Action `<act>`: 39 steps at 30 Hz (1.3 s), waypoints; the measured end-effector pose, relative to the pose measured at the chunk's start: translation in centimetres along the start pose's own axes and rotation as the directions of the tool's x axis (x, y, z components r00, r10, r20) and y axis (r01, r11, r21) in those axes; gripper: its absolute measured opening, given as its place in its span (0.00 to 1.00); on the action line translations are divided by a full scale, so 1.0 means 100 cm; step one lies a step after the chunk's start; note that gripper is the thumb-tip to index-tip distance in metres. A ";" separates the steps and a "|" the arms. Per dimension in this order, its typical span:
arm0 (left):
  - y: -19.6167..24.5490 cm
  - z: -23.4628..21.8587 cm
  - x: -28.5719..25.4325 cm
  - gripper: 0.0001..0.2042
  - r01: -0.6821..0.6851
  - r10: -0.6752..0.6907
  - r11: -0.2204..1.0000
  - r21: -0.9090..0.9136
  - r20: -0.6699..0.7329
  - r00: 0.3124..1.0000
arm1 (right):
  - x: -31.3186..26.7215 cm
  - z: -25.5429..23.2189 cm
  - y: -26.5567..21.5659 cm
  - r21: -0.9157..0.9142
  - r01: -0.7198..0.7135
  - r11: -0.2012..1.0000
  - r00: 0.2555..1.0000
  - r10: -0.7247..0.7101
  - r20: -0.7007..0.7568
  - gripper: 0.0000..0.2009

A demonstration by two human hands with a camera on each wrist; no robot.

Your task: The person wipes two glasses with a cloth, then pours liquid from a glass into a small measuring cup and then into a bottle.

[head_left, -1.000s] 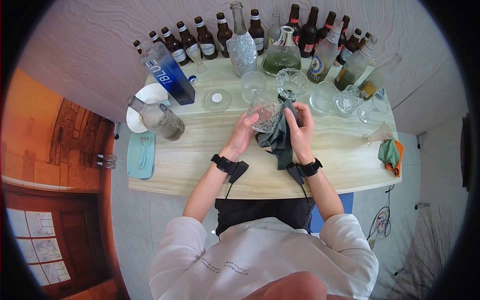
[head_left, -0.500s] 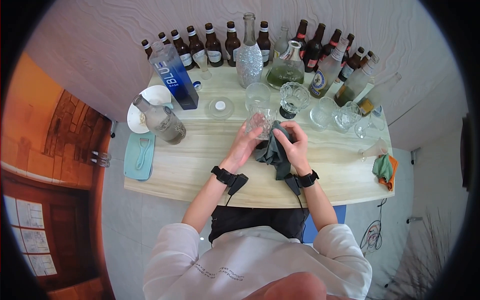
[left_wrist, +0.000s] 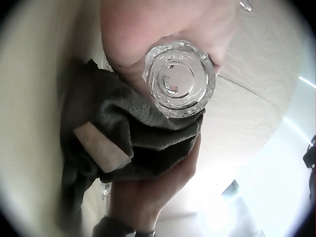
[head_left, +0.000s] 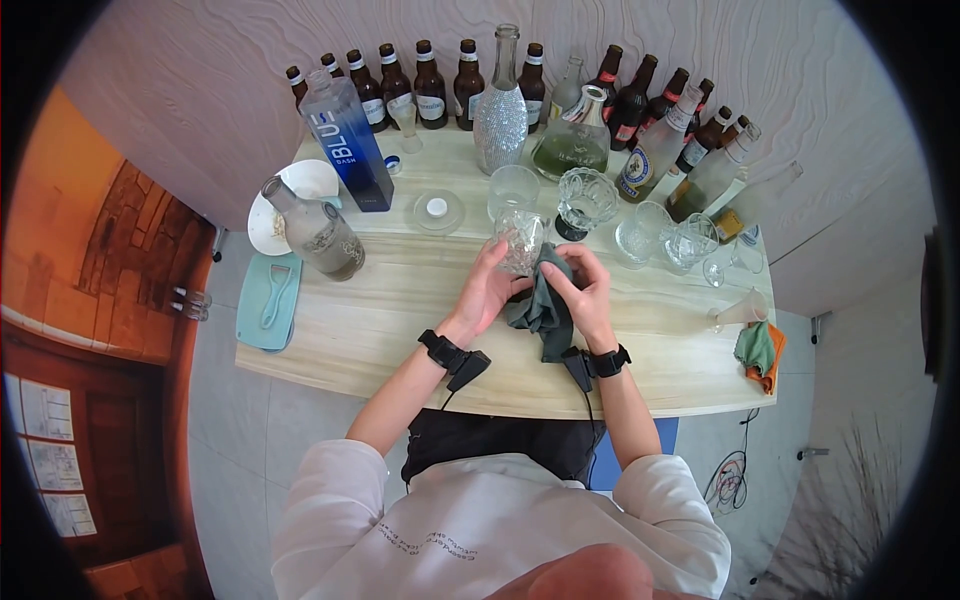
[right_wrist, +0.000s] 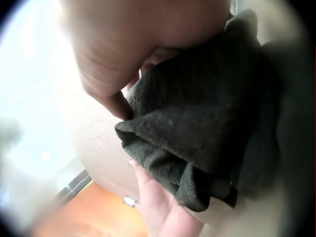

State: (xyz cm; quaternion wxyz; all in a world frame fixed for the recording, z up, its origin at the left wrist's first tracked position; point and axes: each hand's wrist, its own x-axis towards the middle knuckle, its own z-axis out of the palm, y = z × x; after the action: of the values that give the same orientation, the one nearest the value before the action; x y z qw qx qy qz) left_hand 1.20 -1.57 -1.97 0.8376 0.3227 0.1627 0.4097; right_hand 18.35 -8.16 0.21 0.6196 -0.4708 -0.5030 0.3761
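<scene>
Over the middle of the table, my left hand [head_left: 482,290] grips a clear cut-glass tumbler [head_left: 521,240]. Its round base [left_wrist: 178,79] faces the left wrist camera. My right hand [head_left: 588,288] pinches a dark grey-green cloth [head_left: 545,318] between thumb and fingers, right at the tumbler's side. Bunched folds of the cloth hang below both hands, with a pale tag [left_wrist: 102,147] showing in the left wrist view. In the right wrist view, the cloth [right_wrist: 192,108] hides the tumbler and most of my right fingers.
Just beyond my hands stand a frosted glass [head_left: 513,190] and a scalloped glass bowl [head_left: 586,200]. A blue bottle [head_left: 350,150], grey bottle [head_left: 325,240] and peeler [head_left: 274,297] are left. Several glasses [head_left: 642,234] and folded cloths [head_left: 760,352] are right. Brown bottles [head_left: 430,95] line the back.
My right hand and the cloth have come in closer to the tumbler, which has turned in my left hand. The head view has shifted slightly. Both holds continue.
</scene>
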 end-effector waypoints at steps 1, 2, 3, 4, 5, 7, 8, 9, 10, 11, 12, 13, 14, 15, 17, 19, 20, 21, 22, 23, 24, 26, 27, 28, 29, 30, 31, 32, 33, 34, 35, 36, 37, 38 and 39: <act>0.000 -0.002 0.001 0.36 -0.013 0.013 1.000 0.027 0.011 1.000 | 0.000 0.002 -0.001 0.004 -0.003 1.000 1.000 0.003 0.003 0.11; -0.001 -0.003 0.000 0.36 -0.026 0.025 0.998 0.052 0.022 0.999 | -0.001 0.003 -0.002 0.004 0.003 1.000 1.000 -0.003 0.002 0.11; -0.001 -0.005 0.000 0.35 -0.021 0.019 0.998 0.057 0.033 0.999 | -0.001 0.003 -0.004 0.005 0.009 1.000 1.000 -0.009 0.001 0.11; 0.000 -0.004 -0.001 0.35 -0.015 0.013 0.998 0.061 0.045 0.999 | -0.001 0.003 -0.004 0.005 0.016 1.000 1.000 -0.016 -0.001 0.10; 0.001 -0.003 -0.001 0.35 -0.010 0.006 0.998 0.065 0.058 0.998 | -0.001 0.003 -0.004 0.011 0.025 1.000 0.999 -0.025 -0.021 0.10; 0.002 -0.004 0.000 0.35 0.009 -0.012 0.994 0.111 0.031 0.999 | 0.000 0.003 -0.001 0.025 0.041 0.999 0.998 -0.040 -0.058 0.10; 0.003 -0.004 0.000 0.34 0.019 -0.021 0.991 0.133 0.017 1.000 | 0.001 0.003 0.000 0.039 0.051 0.998 0.994 -0.047 -0.099 0.10; 0.002 -0.004 0.000 0.34 0.016 -0.018 0.985 0.174 0.009 1.000 | 0.001 0.003 0.001 0.053 0.062 0.997 0.989 -0.054 -0.141 0.10; 0.001 -0.003 0.000 0.34 0.015 -0.015 0.977 0.214 0.001 1.000 | 0.002 0.003 0.001 0.065 0.073 0.995 0.981 -0.060 -0.183 0.10; 0.001 -0.002 0.000 0.33 0.012 -0.011 0.968 0.252 -0.006 1.000 | 0.003 0.002 0.001 0.067 0.083 0.994 0.976 -0.068 -0.207 0.10; 0.001 -0.002 0.000 0.33 0.017 -0.021 0.968 0.252 0.014 1.000 | 0.003 0.002 0.000 0.076 0.077 0.994 0.971 -0.057 -0.234 0.10; 0.002 0.000 0.000 0.32 0.020 -0.029 0.968 0.251 0.032 0.999 | 0.003 0.001 0.000 0.086 0.071 0.994 0.965 -0.047 -0.258 0.10; 0.003 0.001 0.000 0.32 0.021 -0.035 0.968 0.249 0.050 0.998 | 0.004 0.001 0.000 0.094 0.066 0.993 0.959 -0.037 -0.280 0.10; 0.004 0.001 0.001 0.33 0.015 -0.028 0.977 0.215 0.057 0.998 | 0.006 0.001 -0.001 0.089 0.063 0.994 0.964 -0.038 -0.262 0.10; 0.003 0.003 0.002 0.36 0.010 -0.020 0.989 0.145 0.068 0.997 | 0.006 0.002 -0.001 0.077 0.052 0.996 0.973 -0.033 -0.228 0.09; 0.003 0.000 0.004 0.35 0.026 -0.027 0.999 0.019 0.064 0.998 | 0.004 0.003 -0.002 0.070 0.030 0.997 0.990 -0.020 -0.141 0.09; 0.004 -0.002 0.004 0.35 0.034 -0.031 0.999 -0.042 0.061 0.998 | 0.003 0.005 -0.004 0.067 0.019 0.998 0.995 -0.013 -0.097 0.09; 0.004 -0.003 0.003 0.35 0.029 -0.027 0.999 -0.038 0.057 0.998 | 0.002 0.005 -0.008 0.065 -0.024 0.998 0.999 0.027 -0.043 0.10; 0.004 -0.004 0.002 0.36 0.024 -0.022 0.999 -0.034 0.054 0.998 | 0.001 0.005 -0.008 0.046 -0.018 0.999 1.000 0.019 -0.017 0.10; 0.004 -0.005 0.002 0.36 0.018 -0.017 0.999 -0.031 0.051 0.999 | 0.001 0.004 -0.008 0.026 -0.011 1.000 1.000 0.011 0.008 0.09; 0.002 -0.007 0.002 0.37 -0.002 0.002 1.000 -0.001 0.064 0.998 | 0.000 0.004 -0.008 0.007 -0.005 1.000 0.999 0.005 0.034 0.09; -0.002 -0.010 0.003 0.38 -0.044 0.039 0.997 0.056 0.090 0.995 | 0.000 0.003 -0.008 0.007 0.007 1.000 1.000 -0.007 0.024 0.09; -0.003 -0.012 0.003 0.39 -0.023 0.019 0.998 0.059 0.077 0.997 | 0.000 0.003 -0.008 0.008 0.013 1.000 1.000 -0.013 0.019 0.09; -0.001 -0.010 0.003 0.40 -0.003 -0.001 0.998 0.062 0.063 0.998 | 0.000 0.004 -0.007 0.028 0.023 0.999 1.000 -0.022 -0.016 0.10; 0.001 -0.007 0.002 0.40 0.017 -0.020 0.998 0.064 0.049 0.999 | 0.000 0.004 -0.006 0.047 0.033 0.998 0.998 -0.031 -0.051 0.10; 0.002 -0.005 0.001 0.41 0.013 -0.019 0.996 0.089 0.062 0.998 | 0.001 0.005 -0.004 0.066 0.044 0.997 0.996 -0.038 -0.085 0.10; 0.003 -0.001 0.001 0.41 0.008 -0.017 0.994 0.112 0.074 0.997 | 0.002 0.004 -0.002 0.073 0.048 0.996 0.990 -0.038 -0.133 0.10; 0.003 0.001 0.001 0.42 0.003 -0.015 0.991 0.136 0.088 0.996 | 0.003 0.002 -0.001 0.080 0.054 0.995 0.983 -0.039 -0.181 0.10; 0.003 0.001 0.001 0.43 -0.001 -0.012 0.990 0.138 0.099 0.995 | 0.005 0.001 0.000 0.085 0.060 0.995 0.973 -0.039 -0.229 0.11; 0.003 0.002 0.001 0.44 -0.005 -0.011 0.990 0.140 0.111 0.994 | 0.006 0.000 0.001 0.089 0.063 0.994 0.968 -0.040 -0.246 0.11; 0.003 0.002 0.001 0.45 -0.008 -0.010 0.990 0.142 0.124 0.992 | 0.007 -0.001 0.002 0.092 0.067 0.993 0.964 -0.040 -0.264 0.11; 0.003 0.003 0.001 0.45 -0.004 -0.015 0.989 0.146 0.131 0.991 | 0.008 -0.002 0.002 0.096 0.070 0.993 0.959 -0.041 -0.281 0.11; 0.004 0.002 0.001 0.45 0.000 -0.021 0.989 0.151 0.136 0.990 | 0.008 -0.002 0.002 0.102 0.069 0.992 0.962 -0.039 -0.271 0.10; 0.005 0.002 0.000 0.45 0.004 -0.026 0.988 0.156 0.140 0.990 | 0.008 -0.002 0.003 0.110 0.067 0.992 0.965 -0.036 -0.260 0.10; 0.005 0.001 0.000 0.44 0.014 -0.031 0.992 0.129 0.137 0.990 | 0.008 -0.002 0.004 0.118 0.064 0.991 0.968 -0.033 -0.248 0.10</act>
State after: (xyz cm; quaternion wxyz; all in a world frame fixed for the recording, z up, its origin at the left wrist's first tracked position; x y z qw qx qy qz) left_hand 0.92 -1.37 -1.53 0.8292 0.4014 0.1334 0.3654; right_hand 18.68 -7.36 0.06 0.7142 -0.4616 -0.4094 0.3304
